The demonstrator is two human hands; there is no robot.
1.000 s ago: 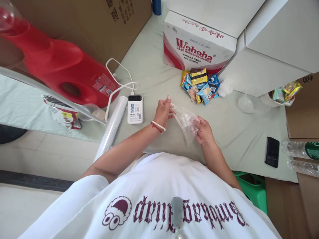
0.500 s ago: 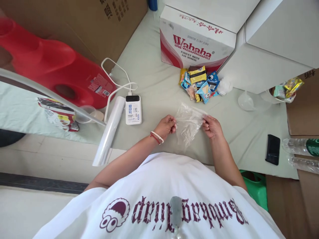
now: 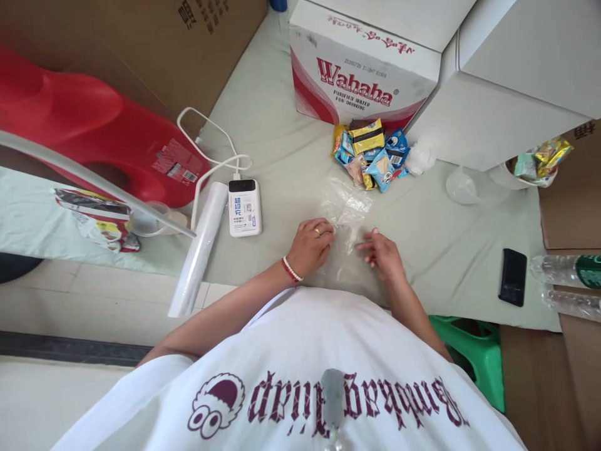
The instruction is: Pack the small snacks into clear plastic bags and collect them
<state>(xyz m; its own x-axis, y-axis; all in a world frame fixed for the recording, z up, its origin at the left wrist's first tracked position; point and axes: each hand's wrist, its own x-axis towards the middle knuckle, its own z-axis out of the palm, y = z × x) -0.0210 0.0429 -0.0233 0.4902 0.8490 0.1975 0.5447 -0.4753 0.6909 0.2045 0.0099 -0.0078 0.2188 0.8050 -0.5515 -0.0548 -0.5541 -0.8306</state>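
A clear plastic bag [image 3: 346, 210] lies crinkled on the cloth-covered table in front of me. My left hand [image 3: 310, 246], with a ring and a beaded bracelet, is closed on the bag's left edge, its fingers curled. To the bag's right is my right hand [image 3: 384, 254]; its fingers are apart and hold nothing. Beyond the bag sits a pile of small wrapped snacks [image 3: 370, 153], in yellow and blue packets, beside a crumpled white plastic bag [image 3: 421, 156].
A Wahaba-type water carton [image 3: 361, 69] stands behind the snacks. Left are a white power bank [image 3: 245, 210] with a cable, a plastic film roll [image 3: 200, 250] and a large red jug [image 3: 94, 131]. Right are a phone [image 3: 513, 277], a snack cup [image 3: 521, 180] and bottles [image 3: 556, 269].
My right hand has let go of the bag's right side and its fingers have spread. The bag, stretched between both hands before, now lies lower and looser at my left hand.
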